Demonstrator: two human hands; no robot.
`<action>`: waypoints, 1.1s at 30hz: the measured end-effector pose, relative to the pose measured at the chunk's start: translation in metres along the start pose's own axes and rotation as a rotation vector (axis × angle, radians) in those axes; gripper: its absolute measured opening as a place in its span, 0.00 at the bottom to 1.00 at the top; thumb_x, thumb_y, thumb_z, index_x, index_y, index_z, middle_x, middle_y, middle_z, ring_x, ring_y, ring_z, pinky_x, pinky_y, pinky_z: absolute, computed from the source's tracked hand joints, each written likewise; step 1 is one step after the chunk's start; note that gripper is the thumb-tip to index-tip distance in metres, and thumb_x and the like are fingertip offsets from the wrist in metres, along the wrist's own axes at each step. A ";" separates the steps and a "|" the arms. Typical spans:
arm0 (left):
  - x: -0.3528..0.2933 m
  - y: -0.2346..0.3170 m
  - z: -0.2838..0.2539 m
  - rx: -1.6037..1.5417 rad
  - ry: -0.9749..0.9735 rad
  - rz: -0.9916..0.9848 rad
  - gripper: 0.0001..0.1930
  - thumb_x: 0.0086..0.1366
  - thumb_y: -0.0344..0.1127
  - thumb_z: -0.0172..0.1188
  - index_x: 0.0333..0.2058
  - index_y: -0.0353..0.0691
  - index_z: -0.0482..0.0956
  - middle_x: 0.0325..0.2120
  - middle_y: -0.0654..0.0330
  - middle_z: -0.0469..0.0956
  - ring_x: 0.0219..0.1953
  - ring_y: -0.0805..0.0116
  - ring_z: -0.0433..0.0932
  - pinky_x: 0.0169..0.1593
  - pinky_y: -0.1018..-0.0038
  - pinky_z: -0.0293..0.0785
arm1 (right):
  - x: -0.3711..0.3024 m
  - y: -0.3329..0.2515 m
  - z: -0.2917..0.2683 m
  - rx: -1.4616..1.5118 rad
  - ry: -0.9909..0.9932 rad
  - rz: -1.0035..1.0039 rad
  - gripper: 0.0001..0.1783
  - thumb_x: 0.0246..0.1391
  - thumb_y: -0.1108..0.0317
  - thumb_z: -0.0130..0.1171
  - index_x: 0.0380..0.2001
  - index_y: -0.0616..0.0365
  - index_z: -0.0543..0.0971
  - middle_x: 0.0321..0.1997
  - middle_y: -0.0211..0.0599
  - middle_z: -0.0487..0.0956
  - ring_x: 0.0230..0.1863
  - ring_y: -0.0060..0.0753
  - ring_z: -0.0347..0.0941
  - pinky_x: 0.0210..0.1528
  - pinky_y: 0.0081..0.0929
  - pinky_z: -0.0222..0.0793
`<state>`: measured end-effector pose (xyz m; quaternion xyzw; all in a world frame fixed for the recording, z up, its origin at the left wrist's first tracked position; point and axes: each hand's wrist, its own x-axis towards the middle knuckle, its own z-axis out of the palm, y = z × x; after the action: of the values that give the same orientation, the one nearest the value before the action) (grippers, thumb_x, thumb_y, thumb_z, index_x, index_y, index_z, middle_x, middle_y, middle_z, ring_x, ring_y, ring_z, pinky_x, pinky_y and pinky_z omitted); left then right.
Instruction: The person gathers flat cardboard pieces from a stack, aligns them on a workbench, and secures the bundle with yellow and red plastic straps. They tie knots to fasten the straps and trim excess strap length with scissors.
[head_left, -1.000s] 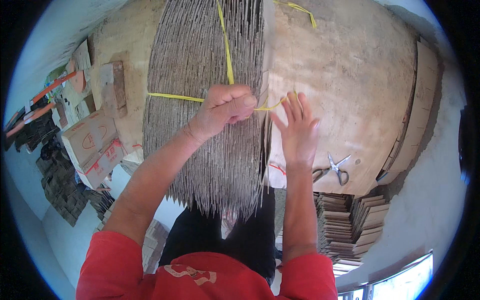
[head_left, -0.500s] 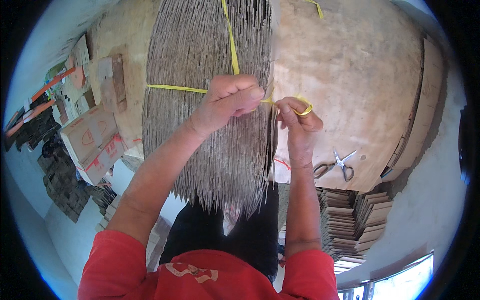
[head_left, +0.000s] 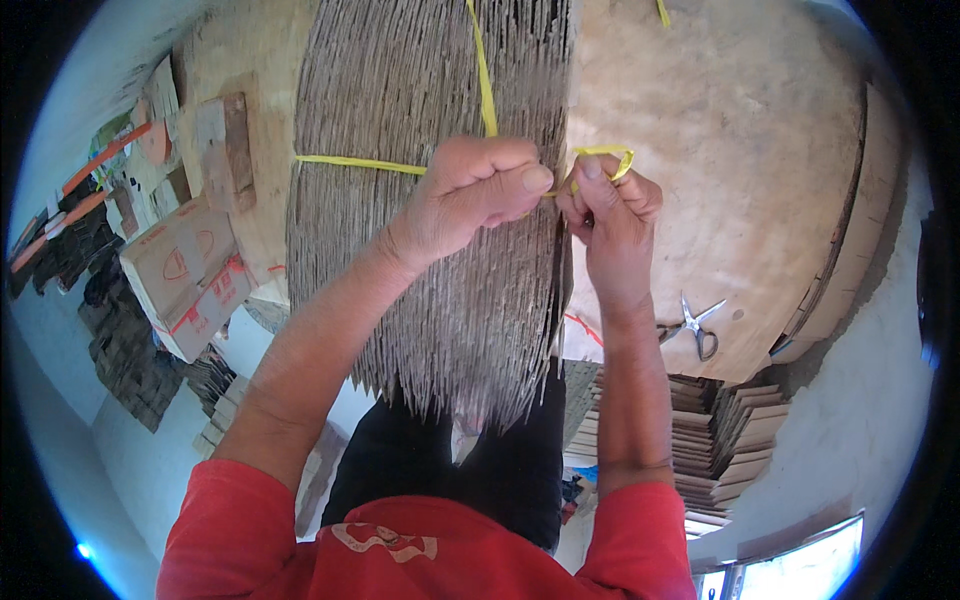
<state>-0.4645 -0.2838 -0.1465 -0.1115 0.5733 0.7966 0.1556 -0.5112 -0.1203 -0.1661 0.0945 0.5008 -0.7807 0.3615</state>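
A thick stack of flattened cardboard sheets [head_left: 420,250] stands on edge on a worn wooden table [head_left: 730,180], its edges toward me. A yellow plastic strap [head_left: 350,163] runs around it both ways and crosses near the middle. My left hand [head_left: 480,190] is a closed fist on the strap at the crossing, pressed to the stack. My right hand [head_left: 605,210] pinches the strap's free end at the stack's right edge, where it forms a small yellow loop [head_left: 605,155] over my fingers.
Scissors [head_left: 693,325] lie on the table right of my right forearm. Piles of flat cardboard [head_left: 730,430] sit below the table's edge at the right. Printed cartons [head_left: 185,270] and more cardboard lie at the left on the floor.
My right hand went from open and flat beside the stack to closed on the yellow strap end, now looped over its fingers. My left fist stayed on the crossing.
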 end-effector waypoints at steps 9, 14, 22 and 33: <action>0.003 0.009 0.001 -0.042 0.011 -0.175 0.17 0.65 0.37 0.52 0.18 0.38 0.66 0.14 0.68 0.64 0.17 0.83 0.59 0.19 0.84 0.54 | 0.016 0.022 -0.009 0.093 0.076 0.116 0.17 0.56 0.68 0.53 0.14 0.55 0.66 0.13 0.22 0.61 0.14 0.15 0.52 0.16 0.16 0.44; 0.010 0.022 0.037 0.232 -0.060 -0.038 0.17 0.62 0.37 0.55 0.17 0.39 0.64 0.13 0.70 0.63 0.17 0.79 0.62 0.20 0.78 0.56 | 0.014 0.038 -0.008 0.103 0.087 -0.045 0.09 0.55 0.71 0.53 0.22 0.57 0.76 0.22 0.19 0.73 0.24 0.11 0.65 0.24 0.14 0.59; 0.095 0.071 0.058 1.431 -0.821 0.343 0.10 0.47 0.29 0.60 0.18 0.30 0.69 0.22 0.54 0.69 0.28 0.55 0.71 0.33 0.64 0.72 | -0.014 0.024 -0.012 0.275 0.052 0.010 0.01 0.51 0.74 0.58 0.27 0.58 0.78 0.27 0.29 0.77 0.29 0.22 0.70 0.33 0.22 0.64; 0.097 0.112 0.025 1.207 -0.525 0.143 0.28 0.52 0.34 0.58 0.55 0.48 0.70 0.51 0.57 0.73 0.46 0.61 0.74 0.44 0.67 0.73 | -0.017 0.030 -0.014 0.327 0.075 0.016 0.07 0.51 0.72 0.59 0.32 0.64 0.81 0.29 0.35 0.79 0.30 0.22 0.72 0.35 0.19 0.68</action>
<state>-0.5963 -0.2815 -0.0742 0.2313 0.8681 0.3447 0.2722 -0.4825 -0.1080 -0.1856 0.1854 0.3797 -0.8447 0.3287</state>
